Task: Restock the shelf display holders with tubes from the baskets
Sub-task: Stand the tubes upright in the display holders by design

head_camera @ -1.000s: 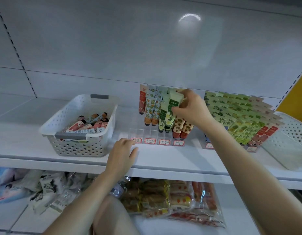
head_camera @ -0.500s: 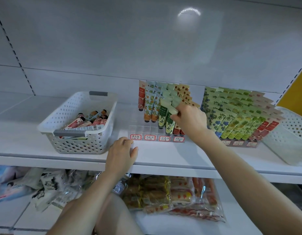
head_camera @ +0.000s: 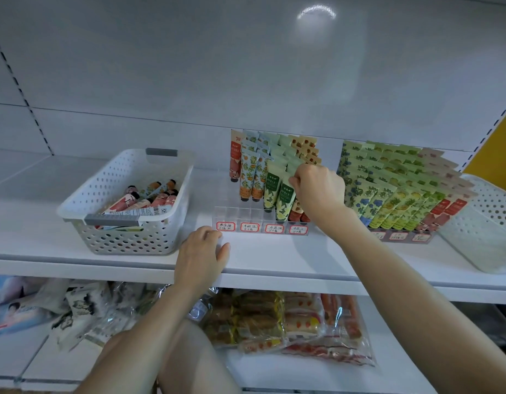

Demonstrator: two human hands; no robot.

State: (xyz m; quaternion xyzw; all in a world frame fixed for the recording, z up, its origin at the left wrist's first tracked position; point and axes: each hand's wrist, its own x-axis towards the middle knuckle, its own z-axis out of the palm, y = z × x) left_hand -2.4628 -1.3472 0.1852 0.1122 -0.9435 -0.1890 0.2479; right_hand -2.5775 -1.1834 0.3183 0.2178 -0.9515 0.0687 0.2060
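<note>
Fingers (head_camera: 296,182) of the right hand (head_camera: 320,191) pinch the top of a green tube (head_camera: 283,201) standing in the clear display holder (head_camera: 232,216).
Left hand (head_camera: 202,251) rests flat on the shelf (head_camera: 274,260), its fingers relaxed, just in front of the holder's left corner. More tubes (head_camera: 149,200) lie in the white basket (head_camera: 126,240) to the left; a full second holder (head_camera: 399,236) stands at the right.

R grip (head_camera: 317,191) pinches top edge of green tube (head_camera: 283,200). Tube stands cap-down in 3rd column of clear holder (head_camera: 232,216). L grip (head_camera: 202,254) rests on shelf (head_camera: 274,260), fingertips just beside holder's front-left corner. Front slots of cols 1–2 empty. White basket (head_camera: 126,231) left of holder, w/ loose tubes (head_camera: 149,199) inside. 2nd holder (head_camera: 399,236) to the right, packed full.
</note>
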